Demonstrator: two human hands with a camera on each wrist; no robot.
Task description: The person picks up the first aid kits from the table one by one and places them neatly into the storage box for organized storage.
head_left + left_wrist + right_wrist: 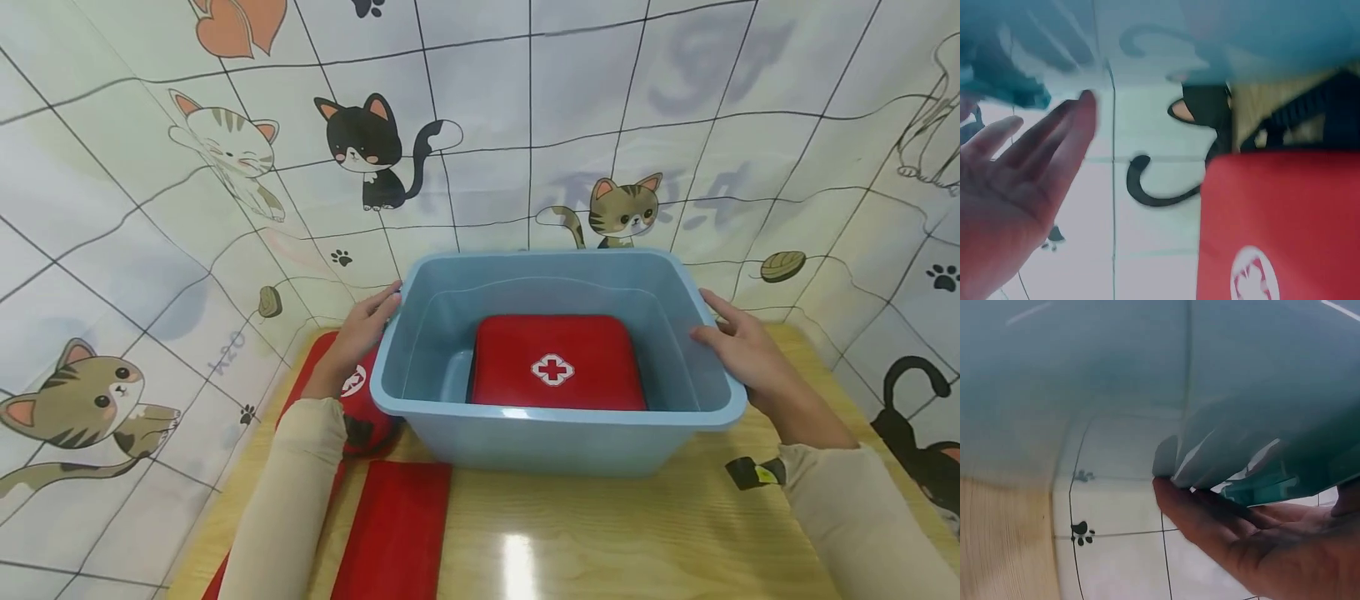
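A light blue plastic bin is in the middle of the head view. Inside it lies a red first-aid case with a white cross emblem. My left hand holds the bin's left rim; in the left wrist view its fingers stretch up beneath the rim. At the right end, my right hand grips the rim, thumb over the edge and fingers outside below it, as the right wrist view shows. Whether the bin's base touches the table cannot be told.
On the wooden table, a red bag with a white emblem lies beneath my left forearm. A flat red strip lies in front of it. By my right sleeve is a black buckle-like piece. Cat-patterned walls stand behind and at both sides.
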